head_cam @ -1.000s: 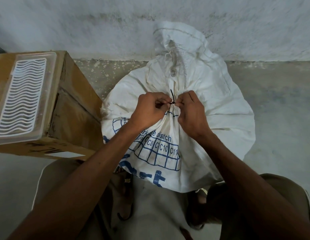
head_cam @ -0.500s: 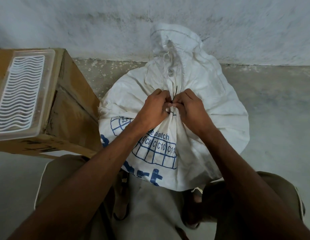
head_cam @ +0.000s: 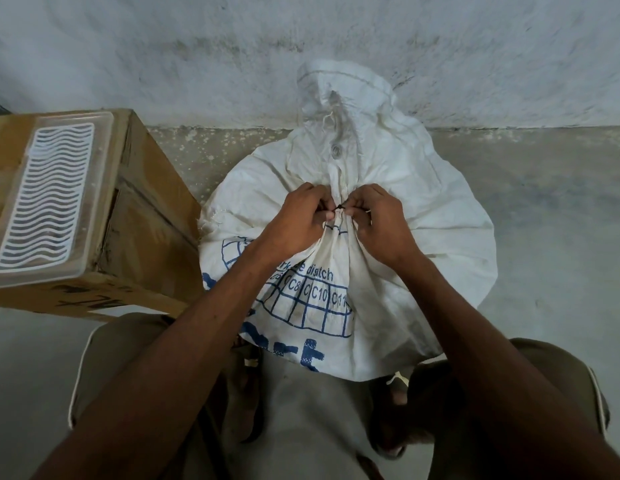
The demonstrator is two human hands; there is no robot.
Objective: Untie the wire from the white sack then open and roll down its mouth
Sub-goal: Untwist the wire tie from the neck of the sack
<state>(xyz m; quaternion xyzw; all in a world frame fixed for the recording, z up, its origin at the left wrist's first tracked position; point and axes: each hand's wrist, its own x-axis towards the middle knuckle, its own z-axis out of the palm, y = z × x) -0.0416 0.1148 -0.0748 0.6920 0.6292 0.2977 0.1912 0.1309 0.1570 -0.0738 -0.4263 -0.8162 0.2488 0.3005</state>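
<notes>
A: Where does the sack [head_cam: 388, 244] sit, and why there?

B: On the floor [head_cam: 543, 220], between the person's knees, its gathered top leaning back against the wall [head_cam: 232, 46]. Judged: the wall props the loose neck, and the knees keep the body from shifting while the tie is worked.

A: The wire [head_cam: 339, 215]?

B: Dark, thin, cinched round the neck at the point where the cloth pleats converge. Only a short stub shows between the fingertips. It is not yet off; the mouth above it remains bunched shut.

A: Left hand [head_cam: 303, 221]?

B: Fingers curled tight, thumb and forefinger pinched on the wire's left side, heel resting on the cloth. Likely the anchor.

A: Right hand [head_cam: 377, 225]?

B: Likewise curled, fingertips pinched at the wire's right side, touching the neck. Whether it grips the wire end or only the cloth beside it cannot be told for certain; the stub is too small.

A: Why both so close together?

B: Judged: a twisted tie needs opposed turning at the twist itself, so the fingertips nearly meet.

A: Anything beside?

B: A box [head_cam: 128, 220] on the left, carrying a clear tray [head_cam: 49, 199]. Near the sack, not touching the hands.
</notes>
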